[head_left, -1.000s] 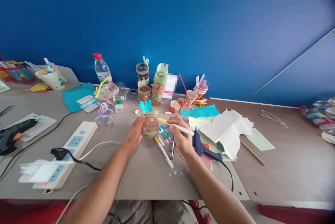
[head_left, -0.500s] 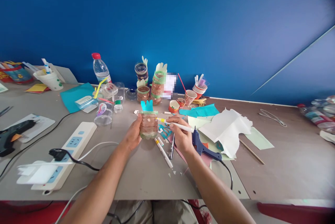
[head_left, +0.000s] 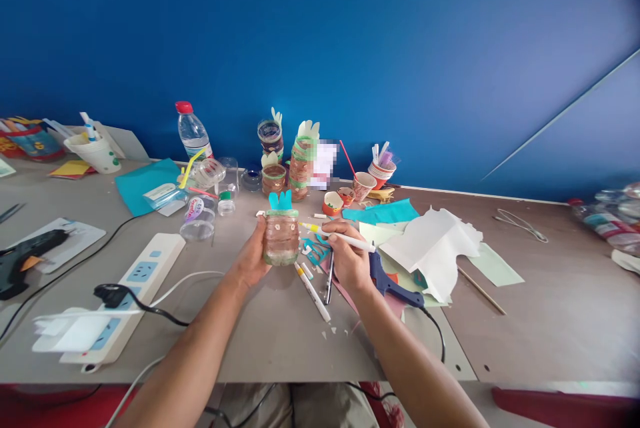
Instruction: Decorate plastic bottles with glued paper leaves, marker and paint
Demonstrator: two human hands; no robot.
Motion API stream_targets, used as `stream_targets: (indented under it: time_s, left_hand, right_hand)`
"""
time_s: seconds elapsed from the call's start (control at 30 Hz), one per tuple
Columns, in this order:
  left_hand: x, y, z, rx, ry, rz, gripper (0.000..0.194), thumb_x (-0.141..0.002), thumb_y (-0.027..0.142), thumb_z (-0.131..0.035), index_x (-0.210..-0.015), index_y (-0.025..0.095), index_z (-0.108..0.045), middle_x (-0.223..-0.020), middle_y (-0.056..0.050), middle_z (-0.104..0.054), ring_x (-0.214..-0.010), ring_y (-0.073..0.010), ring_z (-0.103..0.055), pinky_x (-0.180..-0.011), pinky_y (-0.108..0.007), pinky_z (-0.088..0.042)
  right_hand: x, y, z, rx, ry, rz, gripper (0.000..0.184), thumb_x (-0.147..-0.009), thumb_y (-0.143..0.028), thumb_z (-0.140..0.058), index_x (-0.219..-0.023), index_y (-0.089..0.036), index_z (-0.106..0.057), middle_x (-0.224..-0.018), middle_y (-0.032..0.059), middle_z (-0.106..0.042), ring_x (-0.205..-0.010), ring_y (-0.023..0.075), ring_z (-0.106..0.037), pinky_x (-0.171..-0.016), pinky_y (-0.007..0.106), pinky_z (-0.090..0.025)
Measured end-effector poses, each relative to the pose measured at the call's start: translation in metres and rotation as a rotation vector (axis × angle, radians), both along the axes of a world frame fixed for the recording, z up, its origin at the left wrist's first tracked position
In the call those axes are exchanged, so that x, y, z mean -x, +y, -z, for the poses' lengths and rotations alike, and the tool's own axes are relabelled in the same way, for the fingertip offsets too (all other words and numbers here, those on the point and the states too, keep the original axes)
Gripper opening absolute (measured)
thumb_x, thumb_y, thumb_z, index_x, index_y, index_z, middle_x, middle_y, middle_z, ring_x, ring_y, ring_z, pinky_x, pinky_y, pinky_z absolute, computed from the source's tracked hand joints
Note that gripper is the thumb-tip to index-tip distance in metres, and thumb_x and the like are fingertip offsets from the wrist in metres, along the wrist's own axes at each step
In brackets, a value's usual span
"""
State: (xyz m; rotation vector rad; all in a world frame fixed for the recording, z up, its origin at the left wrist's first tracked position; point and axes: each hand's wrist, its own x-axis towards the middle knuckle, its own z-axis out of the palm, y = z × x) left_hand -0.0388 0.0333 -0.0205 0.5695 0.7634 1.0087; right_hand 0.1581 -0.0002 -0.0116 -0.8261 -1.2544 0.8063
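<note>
My left hand (head_left: 253,253) is closed round the left side of a cut plastic bottle pot (head_left: 281,241). The pot has a brownish band, a greenish rim and base, two small pale eye-like spots, and a blue paper crown (head_left: 281,201) standing at its top. In my right hand (head_left: 349,258) is a white marker (head_left: 343,238), gripped like a pen, its yellow tip pointing left close to the pot's right side. Whether the tip touches the pot, I cannot tell. Below them on the table lie another white marker (head_left: 313,293) and a dark pen (head_left: 329,279).
A blue glue gun (head_left: 395,287) rests right of my right hand, near crumpled white paper (head_left: 433,245). Similar decorated pots (head_left: 301,168) stand behind. On the left are a power strip (head_left: 145,281), a black glue gun (head_left: 30,255), a clear cup (head_left: 199,218) and a water bottle (head_left: 193,129).
The pot has turned in my left hand, so both pale spots now face me, and it has shifted slightly left. The marker stays at its right side.
</note>
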Motion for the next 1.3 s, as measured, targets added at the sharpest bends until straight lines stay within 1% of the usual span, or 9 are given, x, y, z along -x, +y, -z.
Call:
stream_targets:
  time_s: [0.17,0.3,0.43,0.57,0.73,0.9,1.07,1.2,1.3]
  left_hand:
    - [-0.003,0.0,0.002,-0.032,-0.018,0.0,0.065,-0.091,0.07,-0.05,-0.118,0.015,-0.071,-0.093,-0.013,-0.079,-0.095,-0.027,-0.076,-0.081,-0.036,-0.061]
    - [-0.007,-0.001,0.004,-0.058,-0.028,-0.009,0.064,-0.089,0.07,-0.055,-0.114,0.013,-0.072,-0.093,-0.014,-0.078,-0.102,-0.0287,-0.074,-0.084,-0.036,-0.06]
    - [-0.007,-0.001,0.005,-0.051,-0.023,-0.031,0.059,-0.093,0.067,-0.05,-0.104,0.014,-0.073,-0.093,-0.013,-0.079,-0.098,-0.026,-0.075,-0.083,-0.034,-0.06]
    - [-0.004,0.0,0.005,-0.048,-0.023,0.001,0.058,-0.094,0.066,-0.049,-0.107,0.015,-0.073,-0.097,-0.012,-0.079,-0.101,-0.0269,-0.075,-0.087,-0.036,-0.059]
    - [-0.003,0.0,0.007,-0.046,-0.035,0.007,0.061,-0.091,0.068,-0.052,-0.113,0.015,-0.072,-0.097,-0.012,-0.079,-0.101,-0.028,-0.075,-0.09,-0.04,-0.059]
    - [-0.003,0.0,0.005,-0.036,-0.031,0.011,0.059,-0.091,0.068,-0.053,-0.107,0.015,-0.073,-0.096,-0.013,-0.078,-0.1,-0.0284,-0.075,-0.089,-0.04,-0.06]
    - [-0.003,-0.002,-0.001,-0.019,-0.013,0.02,0.059,-0.091,0.069,-0.051,-0.102,0.016,-0.074,-0.088,-0.012,-0.078,-0.093,-0.0277,-0.076,-0.084,-0.04,-0.061]
    - [-0.001,-0.003,-0.004,-0.03,-0.013,0.026,0.067,-0.088,0.076,-0.047,-0.099,0.017,-0.076,-0.089,-0.013,-0.078,-0.092,-0.0288,-0.076,-0.082,-0.039,-0.061]
    - [-0.001,-0.002,-0.003,-0.029,-0.013,0.019,0.067,-0.09,0.075,-0.046,-0.1,0.016,-0.076,-0.09,-0.013,-0.079,-0.092,-0.0281,-0.076,-0.08,-0.037,-0.061]
  right_hand:
    - [0.001,-0.005,-0.008,-0.032,-0.076,-0.016,0.017,-0.086,-0.034,-0.061,-0.087,-0.025,-0.075,-0.08,0.0042,-0.066,-0.081,0.0227,-0.061,-0.073,0.037,-0.048]
    - [0.003,-0.009,-0.016,-0.058,-0.152,-0.017,0.015,-0.085,-0.031,-0.062,-0.086,-0.024,-0.075,-0.079,0.0037,-0.066,-0.078,0.0219,-0.062,-0.071,0.036,-0.048]
    - [0.003,-0.008,-0.019,-0.054,-0.147,0.021,0.013,-0.084,-0.027,-0.062,-0.084,-0.024,-0.075,-0.078,0.0031,-0.068,-0.075,0.0204,-0.061,-0.07,0.034,-0.047]
    - [0.003,-0.006,-0.019,-0.03,-0.145,0.045,0.014,-0.083,-0.029,-0.062,-0.083,-0.023,-0.075,-0.077,0.0035,-0.068,-0.074,0.0205,-0.061,-0.068,0.034,-0.047]
    - [0.003,-0.006,-0.015,0.018,-0.105,0.038,0.015,-0.083,-0.033,-0.064,-0.083,-0.023,-0.076,-0.077,0.0034,-0.068,-0.073,0.0201,-0.06,-0.066,0.033,-0.048]
    - [0.004,-0.004,-0.011,0.055,-0.061,0.022,0.015,-0.082,-0.034,-0.064,-0.083,-0.023,-0.076,-0.076,0.0029,-0.066,-0.07,0.0191,-0.058,-0.062,0.032,-0.046]
    - [0.005,-0.001,-0.009,0.103,0.051,-0.002,0.015,-0.078,-0.032,-0.065,-0.081,-0.023,-0.076,-0.076,0.003,-0.066,-0.069,0.0183,-0.057,-0.062,0.031,-0.046]
    - [0.002,0.0,-0.008,0.153,0.108,0.017,0.014,-0.078,-0.03,-0.065,-0.081,-0.022,-0.075,-0.078,0.0032,-0.067,-0.073,0.0186,-0.059,-0.067,0.032,-0.049]
    - [0.001,0.0,-0.007,0.148,0.181,-0.016,0.012,-0.079,-0.028,-0.066,-0.082,-0.023,-0.075,-0.079,0.0021,-0.068,-0.074,0.0178,-0.061,-0.069,0.031,-0.049]
